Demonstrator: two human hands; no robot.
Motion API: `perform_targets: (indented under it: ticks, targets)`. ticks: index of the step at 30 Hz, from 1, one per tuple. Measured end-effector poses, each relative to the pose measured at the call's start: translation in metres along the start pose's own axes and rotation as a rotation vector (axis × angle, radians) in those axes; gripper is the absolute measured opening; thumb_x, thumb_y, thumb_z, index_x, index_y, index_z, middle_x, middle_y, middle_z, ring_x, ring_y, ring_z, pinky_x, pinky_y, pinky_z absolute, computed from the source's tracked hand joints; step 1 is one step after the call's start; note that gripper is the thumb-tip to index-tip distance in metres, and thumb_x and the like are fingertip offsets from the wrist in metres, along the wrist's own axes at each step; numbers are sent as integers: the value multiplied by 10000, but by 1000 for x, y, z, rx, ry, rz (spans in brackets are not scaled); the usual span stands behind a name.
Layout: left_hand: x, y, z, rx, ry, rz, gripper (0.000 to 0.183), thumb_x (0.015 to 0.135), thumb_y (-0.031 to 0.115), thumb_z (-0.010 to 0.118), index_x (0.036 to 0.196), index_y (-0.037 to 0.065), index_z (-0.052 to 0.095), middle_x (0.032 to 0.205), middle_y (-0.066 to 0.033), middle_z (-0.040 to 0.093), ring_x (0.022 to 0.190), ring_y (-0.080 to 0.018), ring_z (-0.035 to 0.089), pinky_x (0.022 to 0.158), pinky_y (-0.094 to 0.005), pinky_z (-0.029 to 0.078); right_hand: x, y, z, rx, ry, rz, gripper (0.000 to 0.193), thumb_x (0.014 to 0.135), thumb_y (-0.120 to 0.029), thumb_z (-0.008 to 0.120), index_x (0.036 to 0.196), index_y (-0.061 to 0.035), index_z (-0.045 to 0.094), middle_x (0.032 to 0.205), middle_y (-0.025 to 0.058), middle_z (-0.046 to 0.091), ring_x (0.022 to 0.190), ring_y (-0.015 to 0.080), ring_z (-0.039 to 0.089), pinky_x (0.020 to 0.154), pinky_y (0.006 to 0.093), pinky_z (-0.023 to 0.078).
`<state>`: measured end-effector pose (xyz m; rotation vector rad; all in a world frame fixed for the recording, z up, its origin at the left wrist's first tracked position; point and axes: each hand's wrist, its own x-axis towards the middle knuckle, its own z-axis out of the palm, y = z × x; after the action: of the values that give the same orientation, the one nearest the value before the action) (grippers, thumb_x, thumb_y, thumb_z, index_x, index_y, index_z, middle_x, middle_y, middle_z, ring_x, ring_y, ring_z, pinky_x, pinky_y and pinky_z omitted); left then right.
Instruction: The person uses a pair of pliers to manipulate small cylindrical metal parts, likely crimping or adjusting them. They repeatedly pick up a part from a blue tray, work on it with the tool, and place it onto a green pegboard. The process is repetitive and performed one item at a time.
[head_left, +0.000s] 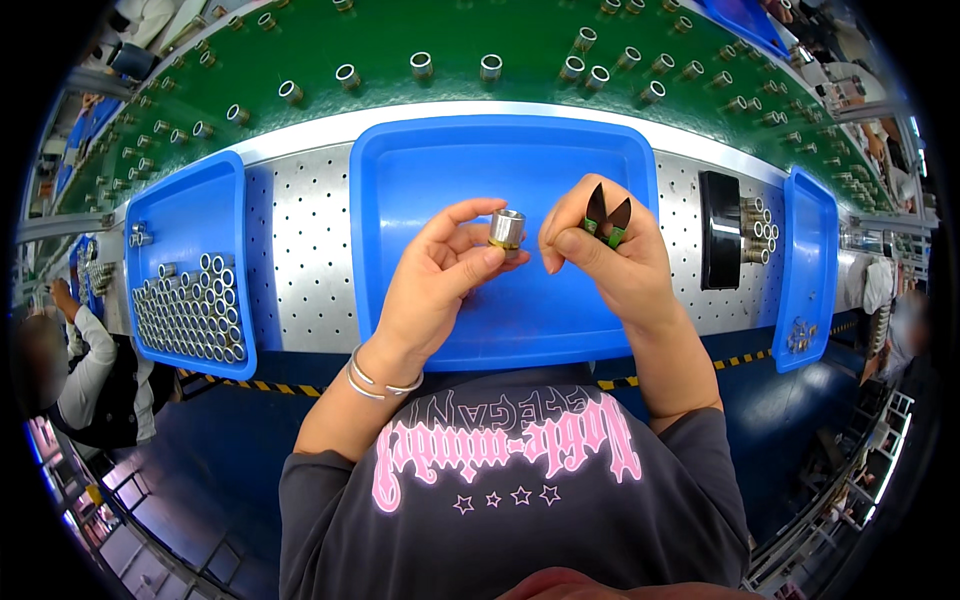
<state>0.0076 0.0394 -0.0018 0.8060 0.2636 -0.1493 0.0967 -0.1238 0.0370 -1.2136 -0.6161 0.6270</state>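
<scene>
My left hand (432, 275) grips a short silver metal sleeve (507, 228) between thumb and fingers, upright, with a yellowish band at its lower end. Beside it, a small gap away, my right hand (625, 262) is closed round a pair of snips (609, 218). Their dark pointed blades stick up and stand apart, with green showing at the handles; the rest of the handles is hidden in the hand. Both hands are above a large blue tray (500, 345).
At left, a blue tray (243, 300) holds many metal sleeves in rows. More sleeves stand on the green conveyor (540, 30) beyond. A black rectangular object (720, 230) lies at right beside stacked sleeves (759, 230) and another blue tray (808, 250). Another person (95, 370) works at far left.
</scene>
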Motion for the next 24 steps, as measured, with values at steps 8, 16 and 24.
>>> perform_targets:
  ticks: [8,16,24]
  targets:
    - [-1,-7,-2,71,23,44,421,821,-9,603,1219,4,466,1036,-127,599,951,-206,607,865,-282,475,1,-1,4,10,35,-22,85,868,-77,572,843,-8,529,763,69,591,726,113,567,653,228,448]
    - [-5,-11,5,315,-54,111,500,812,-43,599,1278,16,429,1044,-119,588,955,-176,599,843,-270,479,17,6,-1,91,209,144,87,866,-113,579,862,-30,555,808,87,636,599,58,496,526,192,382]
    - [-5,-10,-2,204,-98,68,519,819,3,601,1300,24,409,1083,-139,576,967,-213,602,862,-308,483,14,25,-28,366,448,93,82,905,-122,519,877,-46,532,814,98,609,439,4,286,437,185,247]
